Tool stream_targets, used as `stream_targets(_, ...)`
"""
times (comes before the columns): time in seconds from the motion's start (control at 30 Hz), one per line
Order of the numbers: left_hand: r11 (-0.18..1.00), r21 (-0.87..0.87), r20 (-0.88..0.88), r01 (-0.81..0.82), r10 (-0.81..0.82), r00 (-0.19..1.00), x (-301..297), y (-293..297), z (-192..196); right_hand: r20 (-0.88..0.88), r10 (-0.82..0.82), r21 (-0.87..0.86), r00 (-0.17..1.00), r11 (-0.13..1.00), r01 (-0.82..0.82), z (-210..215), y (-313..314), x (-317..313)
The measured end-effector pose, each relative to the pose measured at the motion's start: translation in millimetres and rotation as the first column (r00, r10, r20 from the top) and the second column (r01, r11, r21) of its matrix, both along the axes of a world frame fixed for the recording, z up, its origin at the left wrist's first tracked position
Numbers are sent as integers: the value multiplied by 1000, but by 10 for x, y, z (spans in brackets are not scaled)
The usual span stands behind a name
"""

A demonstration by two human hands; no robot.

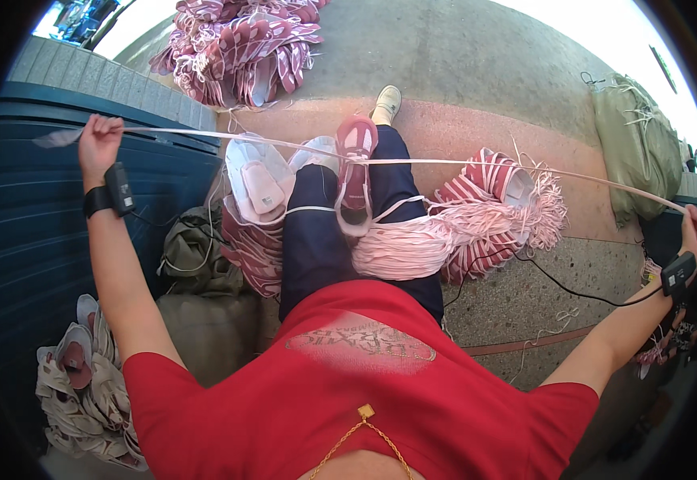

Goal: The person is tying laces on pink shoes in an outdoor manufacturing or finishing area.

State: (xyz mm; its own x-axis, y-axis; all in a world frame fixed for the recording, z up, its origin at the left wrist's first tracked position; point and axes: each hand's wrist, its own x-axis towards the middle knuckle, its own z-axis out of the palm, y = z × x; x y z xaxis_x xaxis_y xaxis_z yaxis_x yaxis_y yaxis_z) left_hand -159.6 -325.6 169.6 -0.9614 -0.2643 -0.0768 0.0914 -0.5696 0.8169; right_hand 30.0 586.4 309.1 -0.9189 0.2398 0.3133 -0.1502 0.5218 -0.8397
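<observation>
Both arms are stretched wide, pulling a long pale pink shoelace [476, 162] taut across the view. Its left end trails past my left hand [101, 147], whose fingers are closed round it. At the far right rim my right hand [690, 234] pinches the other end, partly lost in the dark edge. Under the middle of the lace, a pink and maroon shoe upper [356, 184] rests on my lap, toe pointing away; the lace passes through or over it near the tongue, I cannot tell which. A thick hank of pink shoelaces [408, 246] lies across my right thigh.
Striped pink uppers [484, 192] are stacked right of my legs, white-lined ones [259, 180] on the left. A big pink heap [244, 48] lies ahead on the floor, beige uppers [84, 392] at lower left. A blue panel [36, 208] flanks the left; a green sack [635, 144] stands right.
</observation>
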Motion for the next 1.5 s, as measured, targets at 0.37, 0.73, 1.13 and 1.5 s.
stream_targets(0.37,859,-123,641,497,-313,701,326,861,-1733,384,416,-213,824,908,-360,-3477,-2817,-355)
stream_targets(0.73,164,-527,709,834,-456,537,947,2810,-2395,183,202,545,962,793,-271,-4223,-3938,-282)
stream_targets(1.13,-196,-855,502,479,-544,672,999,2765,-2632,246,162,650,956,704,-287,-4180,-4139,-395)
stream_targets(1.5,-151,-925,380,349,-309,872,1039,3010,-2731,282,59,637,958,735,-233,-4162,-4090,-389)
